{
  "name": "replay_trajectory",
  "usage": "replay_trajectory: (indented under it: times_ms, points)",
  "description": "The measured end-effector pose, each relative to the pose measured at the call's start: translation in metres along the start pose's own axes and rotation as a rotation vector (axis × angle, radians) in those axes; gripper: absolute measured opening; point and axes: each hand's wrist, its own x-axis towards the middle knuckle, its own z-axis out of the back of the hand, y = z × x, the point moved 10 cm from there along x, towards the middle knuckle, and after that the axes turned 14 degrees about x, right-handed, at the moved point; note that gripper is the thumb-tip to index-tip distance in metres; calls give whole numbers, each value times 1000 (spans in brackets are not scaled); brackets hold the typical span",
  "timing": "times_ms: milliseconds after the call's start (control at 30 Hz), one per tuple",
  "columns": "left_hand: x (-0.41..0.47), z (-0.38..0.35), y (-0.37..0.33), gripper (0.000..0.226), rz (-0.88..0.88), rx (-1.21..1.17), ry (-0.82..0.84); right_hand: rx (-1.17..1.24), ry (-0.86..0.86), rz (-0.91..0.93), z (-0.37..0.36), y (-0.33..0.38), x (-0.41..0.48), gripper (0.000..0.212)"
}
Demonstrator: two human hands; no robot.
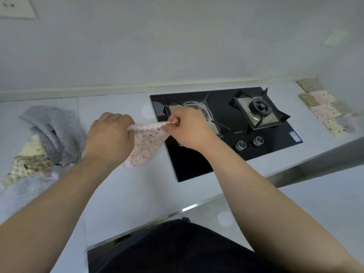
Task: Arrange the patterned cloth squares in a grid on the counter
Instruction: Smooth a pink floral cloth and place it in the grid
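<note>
I am pinching the pink cloth square [144, 142] taut in both grips, left hand [110, 134], right hand [189, 131]; risk: hanging edge snagging the stove [222, 125] grate.

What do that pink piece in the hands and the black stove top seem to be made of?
The pink floral cloth looks like thin woven cotton, matte: it hangs limp and creases between the left hand and right hand, and its top edge is zigzag-cut. The stove top looks like black glass, glossy and mirror-smooth; its burner trays look like brushed metal. Neither is certain.
</note>
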Motion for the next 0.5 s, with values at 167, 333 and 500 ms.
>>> replay_trajectory:
  times_ms: [167,333,500]
  points:
    - [-7,-22,-2,24,14,-321,407,344,200,-236,5,-31,-10,36]
    - [-14,-30,19,6,34,-347,566,179,467,-291,-13,-49,-13,39]
    - [-2,-20,55,9,91,-53,389,346,325,-268,-24,-45,-1,29]
